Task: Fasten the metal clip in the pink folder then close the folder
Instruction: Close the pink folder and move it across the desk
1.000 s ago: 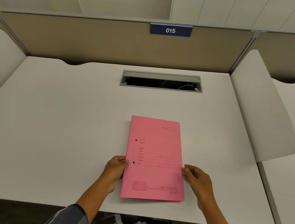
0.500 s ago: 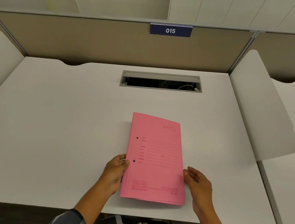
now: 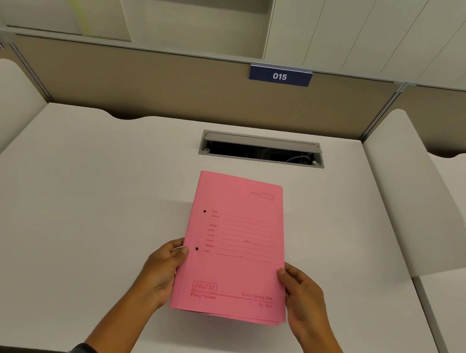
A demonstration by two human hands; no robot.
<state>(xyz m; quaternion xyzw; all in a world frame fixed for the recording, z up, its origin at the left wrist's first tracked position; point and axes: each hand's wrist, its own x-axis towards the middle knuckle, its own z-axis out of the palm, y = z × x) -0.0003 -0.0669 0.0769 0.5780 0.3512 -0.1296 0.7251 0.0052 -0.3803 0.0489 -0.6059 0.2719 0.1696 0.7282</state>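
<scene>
A closed pink folder [image 3: 234, 246] with printed lines and two punched holes near its left edge is held over the white desk [image 3: 84, 206], its near end lifted and casting a shadow. My left hand [image 3: 163, 271] grips the folder's left edge, thumb on the cover beside the lower hole. On the right edge, my right hand [image 3: 303, 301] holds the lower part, thumb on top. The metal clip is hidden inside the folder.
A grey cable slot [image 3: 262, 149] with an open flap lies in the desk just beyond the folder. Beige partitions surround the desk, with a blue sign "015" [image 3: 280, 75] on the back one. White curved dividers [image 3: 420, 196] stand at both sides.
Both hands have taken hold of the folder's edges and raised its near end off the desk. The view has tilted slightly.
</scene>
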